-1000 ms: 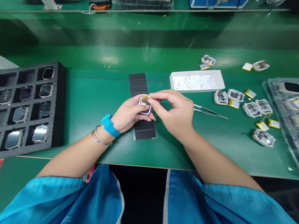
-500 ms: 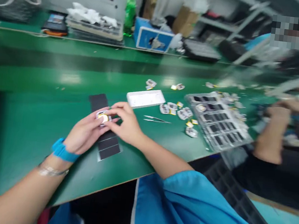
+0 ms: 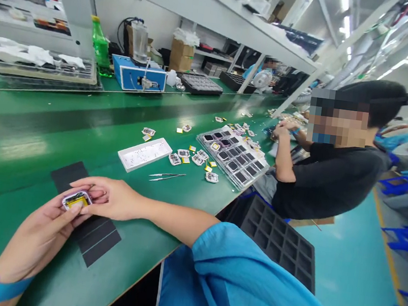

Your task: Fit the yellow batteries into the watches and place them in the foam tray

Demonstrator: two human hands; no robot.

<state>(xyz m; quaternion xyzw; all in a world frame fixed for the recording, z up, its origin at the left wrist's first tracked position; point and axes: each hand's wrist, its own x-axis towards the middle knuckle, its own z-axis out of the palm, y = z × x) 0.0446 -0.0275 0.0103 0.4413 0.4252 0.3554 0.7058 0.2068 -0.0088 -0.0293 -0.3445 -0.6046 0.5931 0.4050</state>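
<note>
Between my two hands is a small rounded-square device casing (image 3: 77, 199) with a pale rim and a yellow-edged battery inside it. My left hand (image 3: 48, 225) grips it from below, its thumb pressed on the battery. At the casing's right side, my right hand (image 3: 114, 199) has its fingers curled round the edge, also holding it. Under both hands lies a strip of black rectangular sheets (image 3: 94, 241) on the green bench. Metal tweezers (image 3: 167, 176) rest to the right, beside a shallow white tray (image 3: 144, 154) with tiny parts in it.
Several loose casings (image 3: 174, 159) and small yellow-edged batteries lie past the tweezers. A clear tray (image 3: 240, 177) of dark square parts sits further right, near a co-worker (image 3: 335, 174) in black. A blue box (image 3: 138, 74) and green bottle (image 3: 100, 47) stand on the back ledge.
The view has swung right and up, bringing more of the co-worker and room into sight. Both hands still hold the casing, now tilted so its inside shows more clearly.
</note>
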